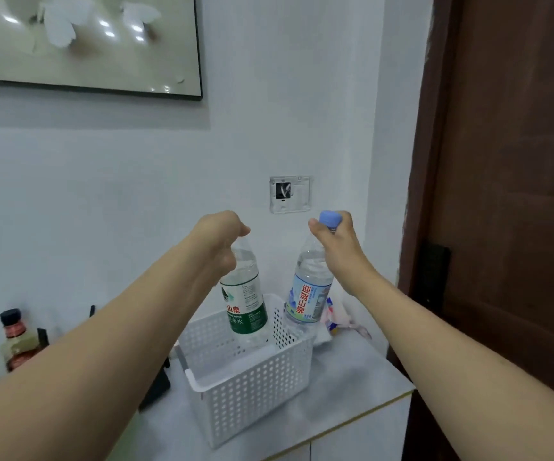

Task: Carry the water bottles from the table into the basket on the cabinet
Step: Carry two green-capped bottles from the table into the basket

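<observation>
Over the white basket (249, 387) on the cabinet (352, 387), both hands hold a water bottle by its top. The left hand (217, 234) is clenched around the neck of the green bottle (247, 304), hiding its cap; that bottle hangs nearly upright, its base already below the basket's rim, at the far right corner inside. The right hand (335, 244) grips the blue bottle (308, 294) just under its blue cap, fingers (315, 227) wrapped round the neck. This bottle tilts, top toward the right and base toward the left. Whether its base is inside the far wall or just behind it, I cannot tell. What matters next, I judge, is that each bottle's long axis runs downward from the fingers, so lowering the hands should seat them; the green one is nearer to resting. Nearby on the surface, a dark-capped bottle (16, 341) stands well apart at the left.
</observation>
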